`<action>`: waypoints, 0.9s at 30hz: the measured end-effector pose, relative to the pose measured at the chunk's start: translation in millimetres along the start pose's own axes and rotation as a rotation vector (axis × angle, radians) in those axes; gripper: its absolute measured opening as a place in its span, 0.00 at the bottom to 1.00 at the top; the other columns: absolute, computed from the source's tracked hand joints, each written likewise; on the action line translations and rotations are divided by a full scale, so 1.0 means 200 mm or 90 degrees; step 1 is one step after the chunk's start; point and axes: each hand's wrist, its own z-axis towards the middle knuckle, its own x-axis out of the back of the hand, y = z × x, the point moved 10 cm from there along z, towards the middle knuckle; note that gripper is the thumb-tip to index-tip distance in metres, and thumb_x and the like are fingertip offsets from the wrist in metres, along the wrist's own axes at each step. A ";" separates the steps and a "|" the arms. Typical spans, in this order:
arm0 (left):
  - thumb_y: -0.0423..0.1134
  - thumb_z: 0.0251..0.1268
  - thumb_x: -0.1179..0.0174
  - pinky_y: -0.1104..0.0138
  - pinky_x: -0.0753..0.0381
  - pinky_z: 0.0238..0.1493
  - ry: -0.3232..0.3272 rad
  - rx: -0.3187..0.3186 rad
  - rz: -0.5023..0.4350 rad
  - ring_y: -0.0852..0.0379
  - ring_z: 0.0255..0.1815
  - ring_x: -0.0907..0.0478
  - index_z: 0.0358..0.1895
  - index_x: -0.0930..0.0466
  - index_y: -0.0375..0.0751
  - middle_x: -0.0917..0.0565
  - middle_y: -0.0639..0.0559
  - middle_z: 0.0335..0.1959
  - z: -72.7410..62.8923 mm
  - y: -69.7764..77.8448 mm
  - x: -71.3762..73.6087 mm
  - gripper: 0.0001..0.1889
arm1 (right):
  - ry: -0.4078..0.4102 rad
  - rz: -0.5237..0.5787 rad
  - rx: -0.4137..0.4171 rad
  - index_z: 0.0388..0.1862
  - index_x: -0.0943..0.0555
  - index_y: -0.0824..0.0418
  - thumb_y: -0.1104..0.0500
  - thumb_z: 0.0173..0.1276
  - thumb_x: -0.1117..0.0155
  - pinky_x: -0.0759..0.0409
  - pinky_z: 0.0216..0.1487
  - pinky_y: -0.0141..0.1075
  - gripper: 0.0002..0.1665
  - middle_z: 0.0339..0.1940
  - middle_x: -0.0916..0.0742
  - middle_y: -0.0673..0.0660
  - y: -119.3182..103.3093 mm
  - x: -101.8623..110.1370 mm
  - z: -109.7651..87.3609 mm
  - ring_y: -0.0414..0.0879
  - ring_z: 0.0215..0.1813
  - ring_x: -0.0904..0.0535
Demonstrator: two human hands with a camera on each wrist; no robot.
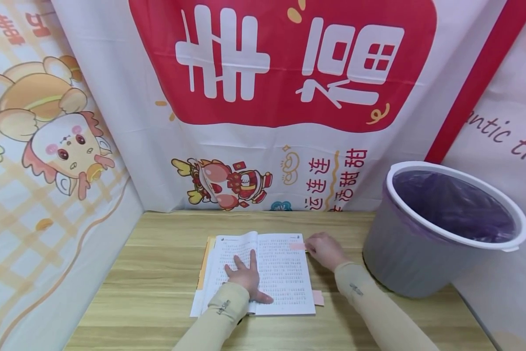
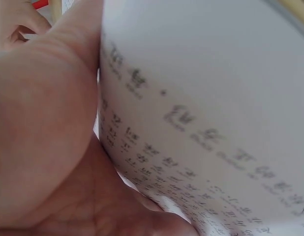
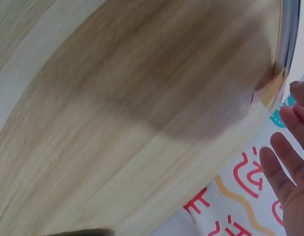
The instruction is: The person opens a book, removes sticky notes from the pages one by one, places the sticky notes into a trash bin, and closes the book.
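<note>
An open book (image 1: pixel 285 278) with printed pages lies on the table. My left hand (image 1: pixel 244 279) rests on it near the spine, fingers spread over the left page and thumb reaching onto the right page. At the right page's upper outer edge, the fingertips of my right hand (image 1: pixel 326 249) are right beside a pink sticky tab (image 1: pixel 296 246). In the right wrist view, the right hand's outer fingers (image 3: pixel 282 169) are loosely extended near pink and yellow tabs (image 3: pixel 270 93); I cannot tell whether its thumb pinches one. Another pink tab (image 1: pixel 318 298) sticks out lower down.
A grey bin (image 1: pixel 401 251) with a purple liner stands right of my right forearm. Orange and white edges (image 1: pixel 204 263) show under the book's left side. Printed cloth (image 1: pixel 245 134) hangs behind the wood-grain table (image 1: pixel 153 273).
</note>
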 end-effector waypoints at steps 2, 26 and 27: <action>0.70 0.25 0.23 0.29 0.35 0.58 0.002 0.001 0.004 0.14 0.68 0.51 0.81 0.59 0.43 0.51 0.18 0.73 0.01 0.00 0.00 0.77 | -0.015 -0.006 -0.006 0.35 0.12 0.56 0.63 0.62 0.28 0.20 0.55 0.47 0.04 0.36 0.11 0.52 0.00 -0.03 0.01 0.51 0.47 0.16; 0.71 0.25 0.25 0.34 0.56 0.72 -0.007 -0.009 0.028 0.23 0.73 0.52 0.81 0.60 0.41 0.50 0.18 0.73 0.03 -0.01 -0.02 0.77 | -0.072 -0.100 -0.003 0.38 0.11 0.53 0.60 0.65 0.30 0.18 0.49 0.45 0.04 0.34 0.11 0.50 -0.04 -0.08 0.07 0.48 0.42 0.16; 0.71 0.25 0.25 0.34 0.56 0.72 -0.007 -0.009 0.026 0.23 0.73 0.52 0.81 0.60 0.41 0.50 0.18 0.73 0.03 -0.01 -0.02 0.77 | -0.073 -0.108 -0.001 0.38 0.11 0.53 0.60 0.65 0.30 0.18 0.48 0.45 0.04 0.34 0.11 0.49 -0.05 -0.09 0.07 0.48 0.42 0.16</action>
